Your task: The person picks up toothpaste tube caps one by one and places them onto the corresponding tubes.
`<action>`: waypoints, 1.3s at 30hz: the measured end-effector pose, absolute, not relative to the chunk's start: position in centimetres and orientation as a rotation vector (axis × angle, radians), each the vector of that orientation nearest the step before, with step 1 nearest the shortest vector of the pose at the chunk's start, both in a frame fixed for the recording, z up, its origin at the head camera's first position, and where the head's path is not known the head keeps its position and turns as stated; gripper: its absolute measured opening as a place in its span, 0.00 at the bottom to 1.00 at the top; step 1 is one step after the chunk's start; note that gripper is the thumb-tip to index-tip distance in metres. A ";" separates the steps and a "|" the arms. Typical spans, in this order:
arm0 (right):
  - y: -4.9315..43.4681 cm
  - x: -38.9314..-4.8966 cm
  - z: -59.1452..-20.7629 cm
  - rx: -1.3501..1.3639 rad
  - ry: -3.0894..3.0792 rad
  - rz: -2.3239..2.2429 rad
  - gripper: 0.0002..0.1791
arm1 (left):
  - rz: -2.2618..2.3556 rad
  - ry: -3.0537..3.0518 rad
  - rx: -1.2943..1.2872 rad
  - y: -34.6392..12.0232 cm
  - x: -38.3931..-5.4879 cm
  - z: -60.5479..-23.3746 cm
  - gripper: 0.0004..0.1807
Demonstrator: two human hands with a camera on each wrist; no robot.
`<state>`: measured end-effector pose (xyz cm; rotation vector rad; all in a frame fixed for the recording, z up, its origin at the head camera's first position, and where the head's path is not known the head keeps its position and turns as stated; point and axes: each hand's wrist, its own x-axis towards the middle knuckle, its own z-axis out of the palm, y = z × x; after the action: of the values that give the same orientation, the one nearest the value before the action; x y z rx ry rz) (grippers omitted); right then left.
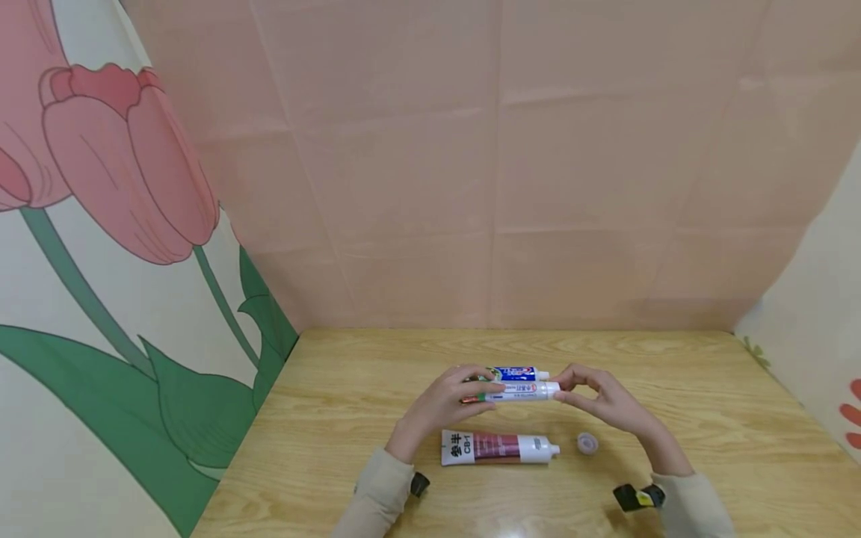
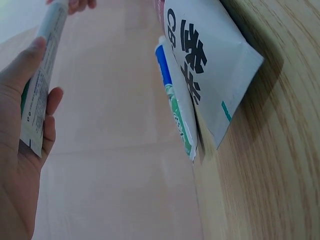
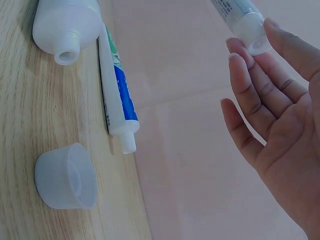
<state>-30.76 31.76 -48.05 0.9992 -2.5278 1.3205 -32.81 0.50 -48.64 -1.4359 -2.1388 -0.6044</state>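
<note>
Raised over the table, a white toothpaste tube [image 1: 521,392] lies level between both hands. My left hand [image 1: 444,396] grips its flat tail end, thumb on one side and fingers on the other. At the opposite end, my right hand [image 1: 608,400] pinches the tube's whitish cap [image 3: 258,44] between thumb and fingertips. On the table behind is a blue, green and white toothpaste tube [image 3: 122,95] with a narrow white tip. Nearer to me lies a larger white and maroon toothpaste tube [image 1: 498,447], its nozzle [image 3: 67,54] uncovered. A loose whitish cap [image 1: 587,443] sits to its right.
The wooden table [image 1: 323,418] meets a pink cloth backdrop [image 1: 498,187] at its back edge. A tulip-printed panel [image 1: 128,172] stands along the left, and a pale printed panel [image 1: 814,314] along the right. Each wrist wears a small dark camera mount [image 1: 635,497].
</note>
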 end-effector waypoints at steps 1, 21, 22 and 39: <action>31.8 -30.8 -48.1 0.998 -2.526 1.322 0.09 | -0.604 -2.146 -1.430 0.5 -32.8 -48.7 0.18; 32.5 -31.8 -48.8 1.002 -2.529 1.374 0.08 | -0.558 -2.191 -1.436 0.7 -33.4 -49.0 0.19; 32.5 -31.8 -48.8 1.006 -2.529 1.370 0.08 | -0.557 -2.197 -1.433 0.7 -33.4 -49.1 0.19; 33.1 -32.7 -50.3 1.036 -2.540 1.418 0.06 | -0.536 -2.183 -1.481 0.5 -34.3 -50.4 0.22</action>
<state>-32.71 33.10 -50.33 1.0361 -2.5396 1.4177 -34.33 0.47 -50.38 -1.4808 -2.1827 -0.5364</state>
